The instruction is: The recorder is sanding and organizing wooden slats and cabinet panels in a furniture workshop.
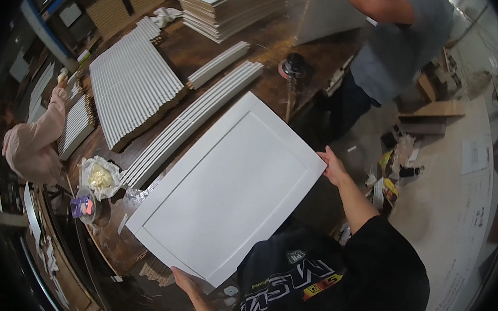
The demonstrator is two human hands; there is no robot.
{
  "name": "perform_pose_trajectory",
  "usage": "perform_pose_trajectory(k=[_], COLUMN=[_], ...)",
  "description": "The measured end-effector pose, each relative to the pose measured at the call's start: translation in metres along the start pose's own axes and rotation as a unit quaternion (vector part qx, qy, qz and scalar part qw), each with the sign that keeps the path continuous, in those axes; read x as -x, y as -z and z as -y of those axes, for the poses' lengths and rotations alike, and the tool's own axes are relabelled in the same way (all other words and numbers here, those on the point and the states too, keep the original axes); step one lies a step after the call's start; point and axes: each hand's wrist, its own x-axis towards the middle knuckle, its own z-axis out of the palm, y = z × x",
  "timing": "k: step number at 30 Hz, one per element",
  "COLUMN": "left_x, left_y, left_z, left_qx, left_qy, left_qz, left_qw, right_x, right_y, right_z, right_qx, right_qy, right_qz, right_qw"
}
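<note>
White rectangular recessed panel, left grip and right grip clamped on opposite ends, dark-brown surface bearing long white strips

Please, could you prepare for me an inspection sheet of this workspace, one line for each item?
Surface: brown wooden table, largely covered.
Job's things: white framed panel, held; long white strips and a stack of boards on the table.
Clutter: crumpled white wrapping with yellowish contents; black-topped tool.
Hands: left hand grips the panel's lower-left edge, right hand its right corner.
Cables: none clearly made out.
Surroundings: person in pink, left; person in grey shirt, right, at a grey board.
</note>
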Motion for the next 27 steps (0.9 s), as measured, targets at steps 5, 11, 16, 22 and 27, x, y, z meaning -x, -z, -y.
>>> perform_pose_trajectory(k=[5, 11, 16, 22, 27], left_x=[0.002, 0.016, 0.066, 0.070, 0.054], left_y=[-0.003, -0.011, -0.046, -0.027, -0.075], left_z=[-0.009, -0.043, -0.142, -0.280, -0.321], left_qx=[-0.026, -0.099, -0.139, -0.262, 0.110], left_qy=[0.028, 0.032, -0.032, -0.092, -0.056], left_qz=[0.002, -0.006, 0.134, 0.298, 0.201], left_qw=[0.999, 0.995, 0.981, 0.913, 0.972], right_x=[0.001, -0.003, 0.033, 0.094, 0.090], right_y=[-0.001, -0.001, -0.010, -0.057, -0.151], right_z=[0.009, 0.005, 0.060, 0.217, 0.322], right_qx=[-0.014, 0.082, 0.100, 0.163, 0.346], right_qy=[0.005, 0.146, 0.211, 0.421, 0.536], right_qz=[0.010, 0.028, 0.079, 0.113, -0.021], right_qw=[1.000, 0.985, 0.969, 0.885, 0.770])
